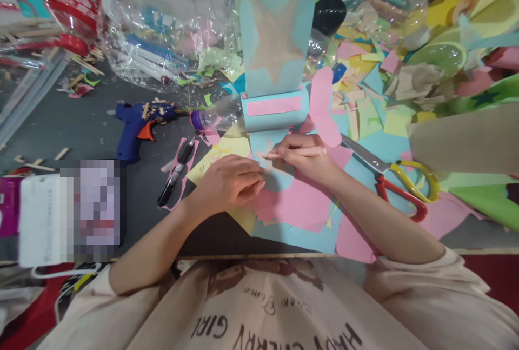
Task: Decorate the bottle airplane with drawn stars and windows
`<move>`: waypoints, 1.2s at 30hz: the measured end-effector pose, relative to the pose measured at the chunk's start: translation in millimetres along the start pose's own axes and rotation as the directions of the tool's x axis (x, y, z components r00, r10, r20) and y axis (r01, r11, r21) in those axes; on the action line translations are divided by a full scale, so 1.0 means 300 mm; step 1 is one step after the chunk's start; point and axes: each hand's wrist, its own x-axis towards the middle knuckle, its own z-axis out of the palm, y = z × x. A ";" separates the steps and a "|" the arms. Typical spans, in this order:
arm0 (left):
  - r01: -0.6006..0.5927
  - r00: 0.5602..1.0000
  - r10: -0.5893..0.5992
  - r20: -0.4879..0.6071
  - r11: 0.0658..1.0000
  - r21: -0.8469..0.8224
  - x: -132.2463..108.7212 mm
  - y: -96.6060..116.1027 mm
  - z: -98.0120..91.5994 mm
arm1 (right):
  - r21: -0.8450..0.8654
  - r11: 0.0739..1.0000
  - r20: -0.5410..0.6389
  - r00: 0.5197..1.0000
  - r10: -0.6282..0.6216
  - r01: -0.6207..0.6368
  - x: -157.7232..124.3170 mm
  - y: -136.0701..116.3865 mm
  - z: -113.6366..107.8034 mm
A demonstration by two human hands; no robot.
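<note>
My right hand (305, 156) is closed in a pinch round a thin pink stick-like tool (300, 152), its tip pointing left onto a light blue paper piece (272, 172). My left hand (230, 182) lies with curled fingers pressed on the paper beside that tip, holding it down on pink paper scraps (300, 204). Just beyond the hands stands a tall blue paper craft (276, 41) with a star shape on it, a pink strip (274, 105) across its rolled base and a pink wing-like piece (324, 106) at its right.
Red-and-yellow scissors (399, 179) lie to the right. A blue glue gun (135, 127) and a black pen (178, 169) lie to the left. Clear plastic bottles (162, 20) and heaps of coloured paper fill the back. A white box (40, 220) sits at the left edge.
</note>
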 end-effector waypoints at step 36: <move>0.019 0.999 -0.019 0.030 1.000 -0.009 -0.002 0.000 0.001 | 0.066 0.997 -0.012 0.999 0.033 -0.032 0.007 -0.002 0.001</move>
